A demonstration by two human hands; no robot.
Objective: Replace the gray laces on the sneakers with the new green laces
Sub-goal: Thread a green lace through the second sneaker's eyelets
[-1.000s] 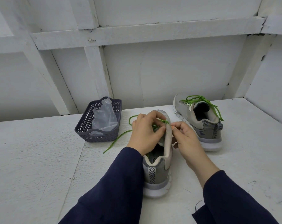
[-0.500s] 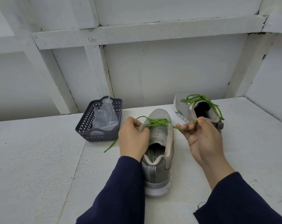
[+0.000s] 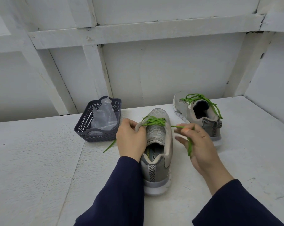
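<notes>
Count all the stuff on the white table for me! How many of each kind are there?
Gray mesh sneakers: 2
Green cord laces: 2
Dark plastic lattice basket: 1
Clear plastic bag in the basket: 1
Total: 6

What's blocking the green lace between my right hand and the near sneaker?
Nothing visible: the thin green lace runs free from the right hand to the near gray mesh sneaker; the second gray sneaker sits farther back.
</notes>
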